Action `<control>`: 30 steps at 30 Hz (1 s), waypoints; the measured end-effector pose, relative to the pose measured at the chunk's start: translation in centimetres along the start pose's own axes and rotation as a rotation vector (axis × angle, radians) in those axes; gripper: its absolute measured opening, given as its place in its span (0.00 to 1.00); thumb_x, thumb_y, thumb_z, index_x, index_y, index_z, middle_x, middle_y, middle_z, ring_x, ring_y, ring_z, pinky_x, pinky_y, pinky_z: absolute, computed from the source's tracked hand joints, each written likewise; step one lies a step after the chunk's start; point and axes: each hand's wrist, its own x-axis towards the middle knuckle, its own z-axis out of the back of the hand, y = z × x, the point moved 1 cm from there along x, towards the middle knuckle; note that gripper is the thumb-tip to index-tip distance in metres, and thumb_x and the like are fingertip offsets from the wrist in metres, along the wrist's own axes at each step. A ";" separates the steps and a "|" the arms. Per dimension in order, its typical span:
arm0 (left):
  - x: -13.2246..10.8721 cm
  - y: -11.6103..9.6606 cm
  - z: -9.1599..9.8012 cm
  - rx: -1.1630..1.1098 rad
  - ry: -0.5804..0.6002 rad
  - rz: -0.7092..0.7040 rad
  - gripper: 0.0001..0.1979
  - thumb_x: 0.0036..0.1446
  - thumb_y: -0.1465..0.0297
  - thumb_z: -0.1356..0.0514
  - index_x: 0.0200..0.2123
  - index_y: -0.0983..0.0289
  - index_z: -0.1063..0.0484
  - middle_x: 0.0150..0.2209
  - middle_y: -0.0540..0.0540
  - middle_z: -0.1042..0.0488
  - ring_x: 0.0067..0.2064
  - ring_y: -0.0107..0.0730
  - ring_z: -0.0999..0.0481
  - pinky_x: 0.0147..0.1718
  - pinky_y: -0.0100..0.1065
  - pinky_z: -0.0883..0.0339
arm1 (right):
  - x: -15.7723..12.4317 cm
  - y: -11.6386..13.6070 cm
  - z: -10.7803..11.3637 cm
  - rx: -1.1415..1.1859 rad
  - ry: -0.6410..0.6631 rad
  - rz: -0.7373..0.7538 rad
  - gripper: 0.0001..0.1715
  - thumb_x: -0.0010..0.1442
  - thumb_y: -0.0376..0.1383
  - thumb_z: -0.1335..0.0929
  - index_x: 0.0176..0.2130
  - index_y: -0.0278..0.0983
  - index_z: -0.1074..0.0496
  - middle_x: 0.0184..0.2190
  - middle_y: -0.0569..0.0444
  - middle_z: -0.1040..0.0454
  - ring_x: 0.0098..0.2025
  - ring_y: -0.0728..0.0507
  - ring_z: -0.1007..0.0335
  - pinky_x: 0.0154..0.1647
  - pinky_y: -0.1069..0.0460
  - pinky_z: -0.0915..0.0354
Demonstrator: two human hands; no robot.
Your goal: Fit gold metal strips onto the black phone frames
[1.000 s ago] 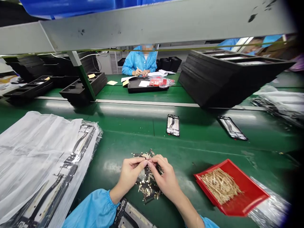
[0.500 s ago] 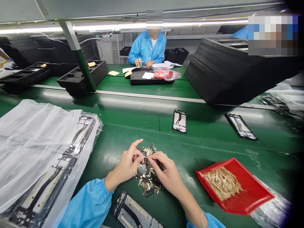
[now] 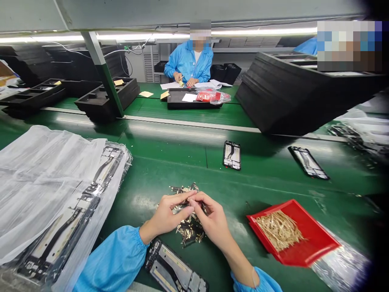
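Over a pile of small black-and-gold metal parts (image 3: 191, 234), my two hands meet at the fingertips. My left hand (image 3: 169, 211) has its fingers drawn forward and its thumb bent in against the right hand's fingertips. My right hand (image 3: 214, 217) is pinched, thumb against fingers. Whatever lies between the fingertips is too small and covered to make out. Just below my hands, close to my body, a phone frame (image 3: 174, 267) with a black flex cable lies flat on the green bench.
A red scoop tray (image 3: 314, 231) of thin gold-coloured pieces (image 3: 279, 231) sits at right. Wrapped phone frames (image 3: 69, 219) lie left. Two loose frames (image 3: 232, 155) (image 3: 308, 162) lie farther back. Black trays (image 3: 291, 93) are stacked beyond; a co-worker (image 3: 190, 63) in blue sits opposite.
My left forefinger has come down from its raised position, and both hands have closed together, covering the small dark piece that showed between them. The view has shifted slightly.
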 end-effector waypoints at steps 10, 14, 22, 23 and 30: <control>0.5 -0.1 -0.2 -0.268 -0.156 0.291 0.24 0.67 0.51 0.31 0.49 0.68 0.19 0.34 0.56 0.20 0.33 0.30 0.24 0.36 0.29 0.28 | -7.8 3.1 9.1 -0.747 -0.603 0.138 0.06 0.75 0.36 0.29 0.47 0.38 0.21 0.42 0.46 0.19 0.43 0.38 0.24 0.49 0.43 0.32; -0.3 -0.5 -1.1 -0.215 0.101 0.432 0.25 0.63 0.49 0.30 0.42 0.68 0.18 0.30 0.55 0.23 0.31 0.31 0.27 0.33 0.30 0.32 | -11.8 2.8 16.3 -1.313 -0.748 0.086 0.17 0.76 0.44 0.33 0.45 0.35 0.19 0.36 0.44 0.19 0.36 0.36 0.31 0.39 0.45 0.43; -1.6 -0.9 -2.6 -0.001 0.472 0.535 0.23 0.62 0.53 0.36 0.35 0.70 0.15 0.23 0.52 0.31 0.26 0.29 0.36 0.26 0.30 0.45 | -12.5 5.4 7.9 -0.990 -0.310 0.219 0.11 0.75 0.33 0.32 0.55 0.41 0.24 0.43 0.48 0.20 0.43 0.36 0.28 0.49 0.42 0.39; -1.6 -0.9 -2.6 0.016 0.489 0.525 0.23 0.62 0.53 0.36 0.35 0.70 0.15 0.22 0.51 0.33 0.25 0.28 0.39 0.25 0.30 0.48 | -12.3 5.6 6.2 -0.940 -0.202 0.233 0.12 0.75 0.32 0.32 0.56 0.42 0.24 0.44 0.49 0.19 0.44 0.37 0.27 0.49 0.42 0.39; -1.6 -1.8 -2.6 0.110 0.549 0.409 0.17 0.63 0.63 0.41 0.33 0.68 0.15 0.20 0.47 0.47 0.25 0.26 0.52 0.24 0.32 0.58 | -11.7 3.3 2.9 -0.932 0.050 0.160 0.16 0.78 0.34 0.33 0.61 0.44 0.26 0.46 0.50 0.19 0.47 0.37 0.28 0.48 0.41 0.43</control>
